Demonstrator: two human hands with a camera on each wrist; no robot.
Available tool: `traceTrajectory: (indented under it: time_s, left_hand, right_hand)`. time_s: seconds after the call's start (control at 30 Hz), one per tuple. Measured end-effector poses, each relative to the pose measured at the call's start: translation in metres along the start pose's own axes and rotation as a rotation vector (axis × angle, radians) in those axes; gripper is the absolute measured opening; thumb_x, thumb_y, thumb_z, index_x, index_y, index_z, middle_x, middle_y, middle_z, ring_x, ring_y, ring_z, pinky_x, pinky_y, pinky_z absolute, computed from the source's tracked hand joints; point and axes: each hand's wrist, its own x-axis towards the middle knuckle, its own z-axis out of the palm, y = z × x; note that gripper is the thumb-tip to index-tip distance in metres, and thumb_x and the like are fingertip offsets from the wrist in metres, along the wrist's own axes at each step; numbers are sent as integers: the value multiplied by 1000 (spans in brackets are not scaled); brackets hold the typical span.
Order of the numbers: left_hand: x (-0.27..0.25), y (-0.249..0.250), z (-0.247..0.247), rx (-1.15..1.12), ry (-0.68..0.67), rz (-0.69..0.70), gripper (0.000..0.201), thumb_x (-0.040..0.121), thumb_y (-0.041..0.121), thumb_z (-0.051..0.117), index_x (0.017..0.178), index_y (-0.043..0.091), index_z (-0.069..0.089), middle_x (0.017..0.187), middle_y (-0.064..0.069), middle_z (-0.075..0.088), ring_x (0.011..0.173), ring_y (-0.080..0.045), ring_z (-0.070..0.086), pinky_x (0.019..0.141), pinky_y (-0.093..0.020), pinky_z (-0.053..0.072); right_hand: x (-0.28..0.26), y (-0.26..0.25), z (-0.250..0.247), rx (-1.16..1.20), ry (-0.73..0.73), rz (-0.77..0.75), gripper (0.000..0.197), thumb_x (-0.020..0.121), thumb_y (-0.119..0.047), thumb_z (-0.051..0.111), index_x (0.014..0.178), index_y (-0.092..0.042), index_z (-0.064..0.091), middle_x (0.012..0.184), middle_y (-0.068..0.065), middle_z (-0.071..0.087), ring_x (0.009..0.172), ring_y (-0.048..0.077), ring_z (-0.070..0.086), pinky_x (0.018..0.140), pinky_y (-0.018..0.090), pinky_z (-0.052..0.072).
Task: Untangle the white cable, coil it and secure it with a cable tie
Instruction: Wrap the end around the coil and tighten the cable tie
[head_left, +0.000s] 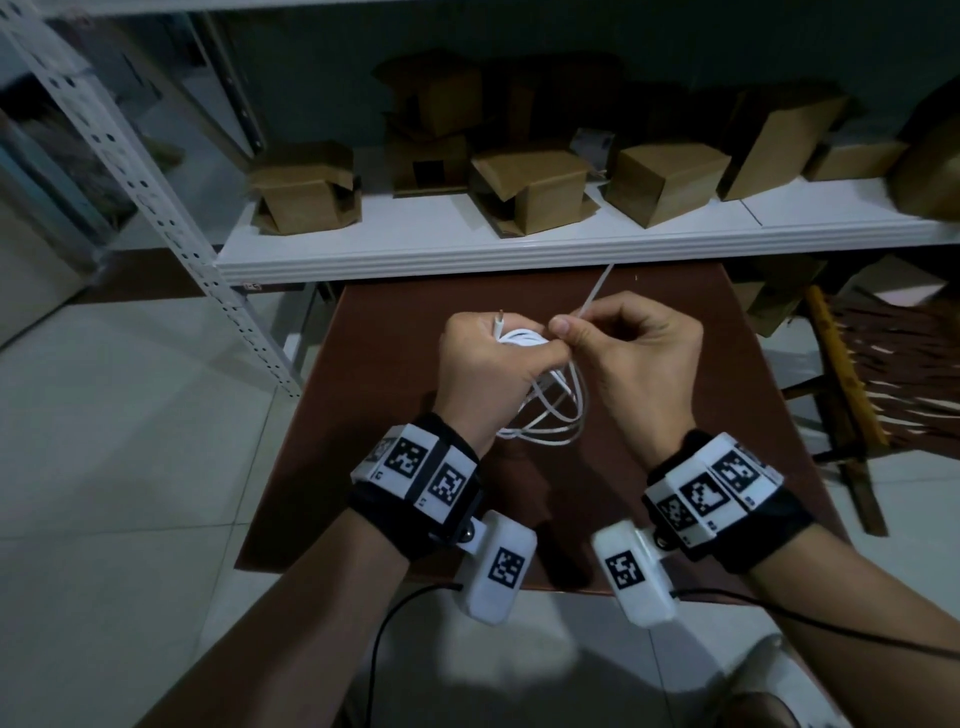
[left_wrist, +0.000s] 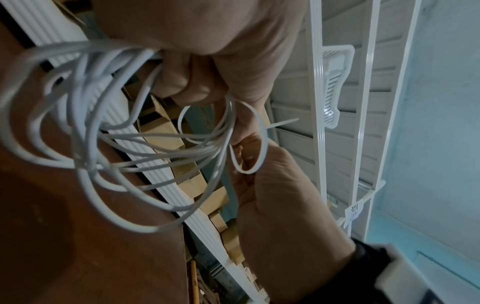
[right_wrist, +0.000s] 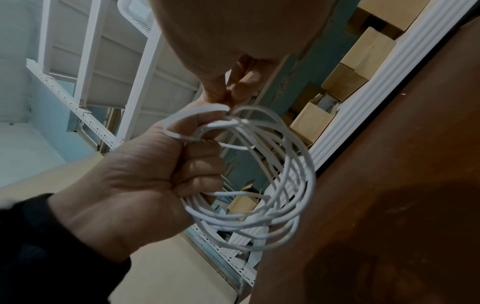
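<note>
My left hand (head_left: 491, 364) grips the coiled white cable (head_left: 563, 415) in its fist above the brown table (head_left: 727, 415). The loops hang below the fist, and the plug end (head_left: 499, 321) sticks up beside it. My right hand (head_left: 574, 327) pinches a white cable tie (head_left: 597, 288) right next to the left thumb, with the tail pointing up and away. In the left wrist view the cable tie (left_wrist: 261, 144) forms a loose loop around part of the cable (left_wrist: 78, 127). In the right wrist view the left hand (right_wrist: 161, 170) clenches the cable (right_wrist: 291, 185), with the cable tie (right_wrist: 187, 117) curving over its fingers.
A white shelf (head_left: 415, 244) stands just behind the table and carries several cardboard boxes (head_left: 665, 182). Its perforated metal upright (head_left: 156, 197) slants down at the left. A woven chair (head_left: 893, 364) stands to the right, on a pale tiled floor (head_left: 130, 467).
</note>
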Motion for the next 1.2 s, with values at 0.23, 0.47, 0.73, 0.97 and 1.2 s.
traceTrajectory:
  time_s: [0.23, 0.47, 0.73, 0.97, 1.2]
  left_hand:
    - [4, -2, -7, 179, -43, 66, 14, 65, 25, 90, 71, 15, 81, 69, -10, 77, 65, -21, 70, 64, -41, 57]
    - [1, -9, -8, 335, -91, 45, 8, 65, 24, 90, 70, 21, 84, 64, -3, 76, 66, -25, 75, 68, -48, 64]
    - [-1, -10, -5, 359, -130, 7, 21, 57, 34, 84, 71, 19, 85, 68, -6, 78, 70, -29, 78, 70, -56, 63]
    - [-4, -11, -4, 439, -135, -26, 7, 64, 27, 86, 69, 24, 84, 65, 4, 77, 68, -17, 77, 71, -47, 66]
    - [-5, -18, -5, 485, -136, -53, 8, 61, 31, 84, 67, 27, 83, 65, 6, 77, 67, -13, 77, 69, -45, 66]
  right_hand:
    - [4, 0, -3, -37, 24, 19, 12, 76, -14, 90, 73, -17, 79, 72, -3, 77, 72, 15, 72, 72, 32, 57]
    - [19, -10, -14, 32, 91, -29, 12, 79, -6, 87, 76, -10, 76, 71, -1, 73, 65, 5, 67, 67, 22, 53]
    - [41, -20, -36, 21, 196, -75, 11, 81, -15, 87, 82, -11, 77, 67, -13, 71, 64, 1, 66, 66, 21, 52]
    - [51, -23, -48, 59, 328, -95, 17, 81, -19, 87, 84, -4, 79, 72, 4, 74, 68, 13, 69, 70, 27, 56]
    - [64, -17, -61, 145, 456, -87, 27, 82, -21, 85, 83, 4, 76, 74, 19, 73, 62, 17, 63, 66, 30, 52]
